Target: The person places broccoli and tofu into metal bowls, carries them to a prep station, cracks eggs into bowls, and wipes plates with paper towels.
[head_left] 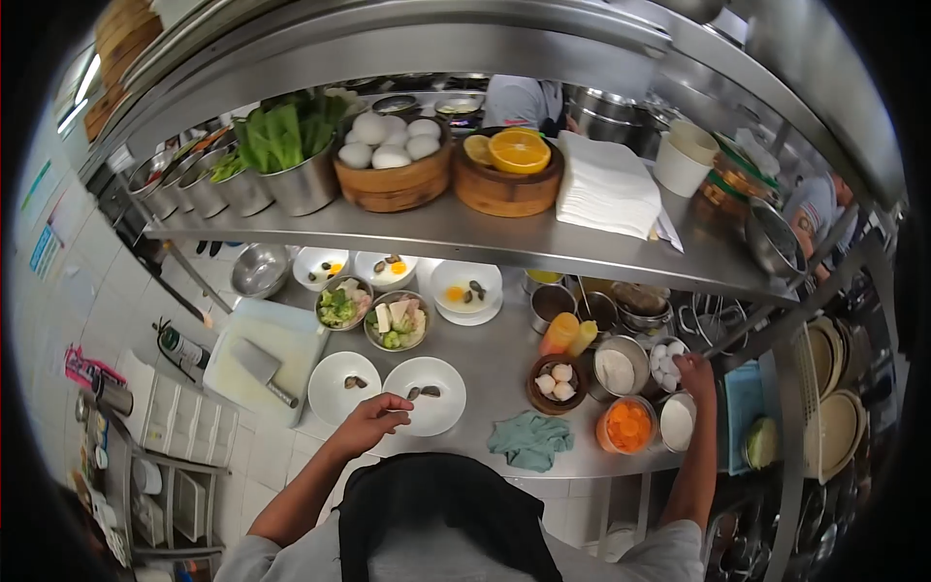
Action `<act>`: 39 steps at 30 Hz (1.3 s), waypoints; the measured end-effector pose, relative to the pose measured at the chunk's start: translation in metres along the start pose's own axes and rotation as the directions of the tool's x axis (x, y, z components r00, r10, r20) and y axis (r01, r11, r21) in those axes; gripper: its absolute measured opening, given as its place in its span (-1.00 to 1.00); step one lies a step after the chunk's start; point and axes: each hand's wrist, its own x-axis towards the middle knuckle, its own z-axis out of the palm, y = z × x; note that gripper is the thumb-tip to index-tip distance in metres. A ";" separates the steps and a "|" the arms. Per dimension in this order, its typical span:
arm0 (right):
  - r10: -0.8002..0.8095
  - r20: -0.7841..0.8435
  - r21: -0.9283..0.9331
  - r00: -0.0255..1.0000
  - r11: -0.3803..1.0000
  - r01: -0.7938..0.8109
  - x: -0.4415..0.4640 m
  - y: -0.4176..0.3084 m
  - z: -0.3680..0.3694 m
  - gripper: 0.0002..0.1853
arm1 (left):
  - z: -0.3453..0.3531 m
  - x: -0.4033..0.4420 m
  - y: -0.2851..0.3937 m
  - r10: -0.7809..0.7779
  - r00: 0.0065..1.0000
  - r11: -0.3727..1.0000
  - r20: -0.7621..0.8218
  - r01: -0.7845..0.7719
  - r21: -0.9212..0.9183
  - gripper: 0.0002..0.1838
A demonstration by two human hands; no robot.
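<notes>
**Two hands between a white bowl and a metal container**

A steel surface [490, 369] carries everything here, and a metal shelf [524, 233] stands above its far side. On the left lies a pale cutting board [238, 396], with a cleaver [254, 361] resting on it.

Near the person, two white bowls stand side by side; the right one [438, 369] is close under the left hand. I judge this bowl stiff, smooth and not very heavy, possibly breakable, so it is best taken by the rim with the thumb outside. At the right end of the surface is a small metal container [669, 339]. It should be rigid and a little slippery, and its side wall gives a good place to hold.

The left hand [376, 417] is partly closed, its bent fingers at the rim of the right bowl; I cannot tell whether it pinches something. The right hand [695, 372] is at the edge of the container, fingers bent downward; its grasp is hidden, so what it holds I cannot tell.

In the container lie white round pieces [664, 365], probably light and soft, to be pinched gently. The smallest are the dark pieces [430, 391] inside the right bowl; they look moist, so perhaps slippery.
</notes>
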 end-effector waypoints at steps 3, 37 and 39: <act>-0.153 0.134 0.382 0.979 0.920 0.091 -0.072 -0.122 0.012 -0.66 | 0.030 0.020 0.021 -0.057 0.982 0.966 0.179 0.099 -0.239 -0.63; -0.410 0.092 0.276 0.907 0.886 0.373 -0.310 -0.301 0.290 -0.57 | -0.116 -0.058 -0.067 -0.370 0.927 0.695 -0.068 0.227 -0.682 -0.70; -0.393 0.061 0.312 0.917 0.881 0.357 -0.308 -0.316 0.280 -0.57 | -0.128 -0.065 -0.067 -0.348 0.935 0.693 -0.063 0.211 -0.689 -0.70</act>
